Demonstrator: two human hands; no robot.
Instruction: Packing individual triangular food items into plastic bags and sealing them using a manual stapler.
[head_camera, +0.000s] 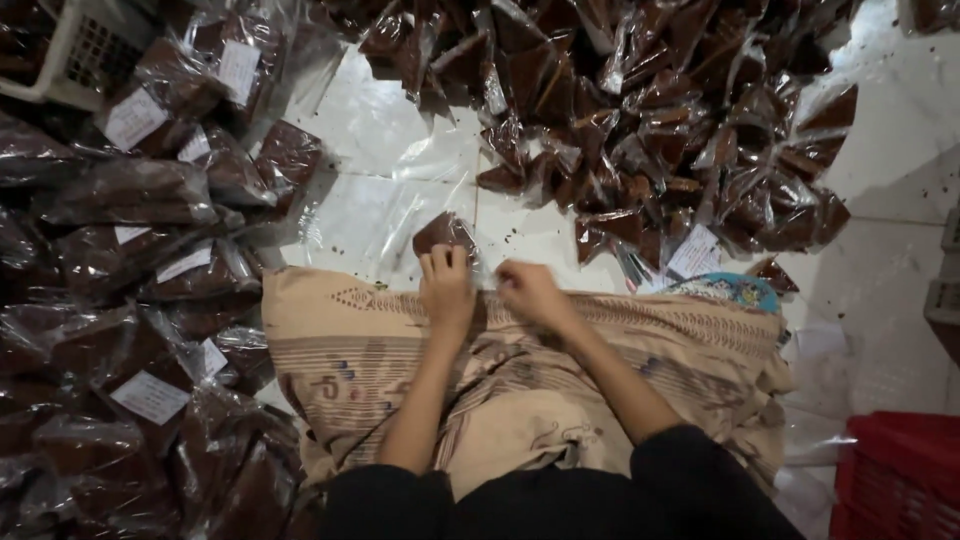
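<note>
A small clear packet of dark brown filling (seemingly wedge-shaped) lies at the patterned cloth's far edge, partly hidden.

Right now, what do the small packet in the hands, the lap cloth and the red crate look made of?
Small packet, held by the left hand: thin clear plastic film, glossy with glare, over a dark brown filling.
Lap cloth: woven fabric, matte tan, with soft folds and patterned bands.
Red crate: probably moulded rigid plastic, with ribbed walls.
</note>
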